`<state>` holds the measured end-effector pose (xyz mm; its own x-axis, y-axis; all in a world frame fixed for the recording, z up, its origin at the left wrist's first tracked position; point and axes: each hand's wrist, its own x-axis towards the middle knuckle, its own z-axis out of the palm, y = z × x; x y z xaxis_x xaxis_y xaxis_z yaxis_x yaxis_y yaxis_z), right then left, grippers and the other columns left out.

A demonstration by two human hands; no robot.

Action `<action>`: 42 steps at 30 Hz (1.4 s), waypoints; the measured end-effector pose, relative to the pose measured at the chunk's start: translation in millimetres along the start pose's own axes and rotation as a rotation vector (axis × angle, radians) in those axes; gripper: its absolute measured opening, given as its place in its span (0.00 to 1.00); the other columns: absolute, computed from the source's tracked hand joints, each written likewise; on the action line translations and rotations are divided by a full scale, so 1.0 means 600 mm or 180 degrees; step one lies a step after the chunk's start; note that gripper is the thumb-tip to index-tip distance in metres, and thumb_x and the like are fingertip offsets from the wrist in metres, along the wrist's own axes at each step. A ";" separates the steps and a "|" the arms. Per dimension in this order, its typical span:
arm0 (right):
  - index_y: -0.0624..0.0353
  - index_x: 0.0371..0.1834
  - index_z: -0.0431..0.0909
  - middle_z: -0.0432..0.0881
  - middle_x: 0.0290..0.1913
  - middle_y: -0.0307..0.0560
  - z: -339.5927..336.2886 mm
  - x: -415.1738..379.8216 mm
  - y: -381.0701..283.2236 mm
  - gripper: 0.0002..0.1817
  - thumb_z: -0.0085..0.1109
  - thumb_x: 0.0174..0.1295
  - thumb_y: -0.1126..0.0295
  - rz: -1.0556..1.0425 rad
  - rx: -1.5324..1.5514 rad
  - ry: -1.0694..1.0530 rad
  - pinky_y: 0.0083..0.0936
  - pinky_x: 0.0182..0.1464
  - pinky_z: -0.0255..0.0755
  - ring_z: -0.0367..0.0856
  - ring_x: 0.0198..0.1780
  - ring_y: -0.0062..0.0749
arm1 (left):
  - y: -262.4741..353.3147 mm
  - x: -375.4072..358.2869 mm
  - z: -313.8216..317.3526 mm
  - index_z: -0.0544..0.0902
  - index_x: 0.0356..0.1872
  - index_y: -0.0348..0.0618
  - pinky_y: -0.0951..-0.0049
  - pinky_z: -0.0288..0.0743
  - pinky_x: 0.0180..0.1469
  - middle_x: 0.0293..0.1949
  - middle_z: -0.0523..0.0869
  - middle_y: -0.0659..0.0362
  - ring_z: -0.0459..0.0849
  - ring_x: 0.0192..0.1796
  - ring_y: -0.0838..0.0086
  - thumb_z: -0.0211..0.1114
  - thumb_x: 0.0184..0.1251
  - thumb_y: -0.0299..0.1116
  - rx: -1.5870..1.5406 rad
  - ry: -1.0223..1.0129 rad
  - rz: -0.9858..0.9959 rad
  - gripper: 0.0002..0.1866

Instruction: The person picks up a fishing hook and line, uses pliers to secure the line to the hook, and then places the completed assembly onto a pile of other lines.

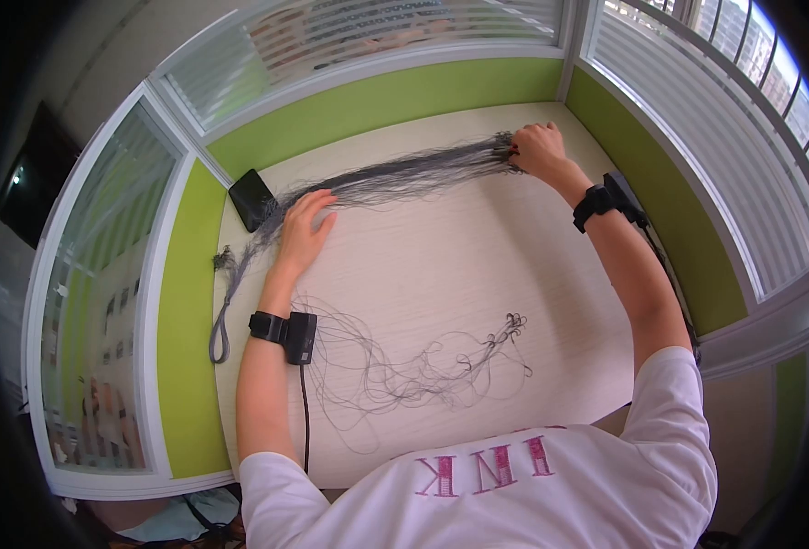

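Note:
A long bundle of thin dark fishing lines (404, 171) stretches across the back of the desk, its strands fanning slightly. My right hand (540, 151) is closed around the bundle's right end, where a dark cluster of small hooks (503, 146) shows beside the fingers. Over the left part of the bundle lies my left hand (305, 233), fingers stretched out and resting on the strands. Past that hand the lines narrow into a looped tail (219, 334) by the desk's left edge. Closer to me, a looser group of lines (386, 375) curls on the desk, with several hooks (514, 322) at its right end.
A black box-like object (252, 200) leans at the back left corner. Green and glass partitions (386, 101) enclose the pale desk (532, 265) on three sides. Black devices are strapped to both wrists, with a cable (305, 421) running from the left one (300, 338).

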<state>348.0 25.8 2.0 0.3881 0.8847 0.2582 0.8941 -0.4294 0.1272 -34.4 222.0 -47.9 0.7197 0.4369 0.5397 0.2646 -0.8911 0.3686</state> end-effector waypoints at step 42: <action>0.51 0.28 0.88 0.85 0.27 0.42 -0.008 -0.018 0.037 0.11 0.72 0.50 0.57 -0.0027 0.0052 -0.0359 0.35 0.47 0.67 0.82 0.36 0.40 | 0.011 0.000 -0.002 0.82 0.56 0.42 0.60 0.62 0.70 0.64 0.77 0.53 0.70 0.70 0.57 0.59 0.71 0.37 0.0135 -0.0512 -0.0125 0.17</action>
<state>362.2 5.7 6.7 0.4023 0.9035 0.1476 0.9007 -0.4195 0.1132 -33.2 216.2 -44.7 0.8007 0.4494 0.3961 0.3191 -0.8796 0.3529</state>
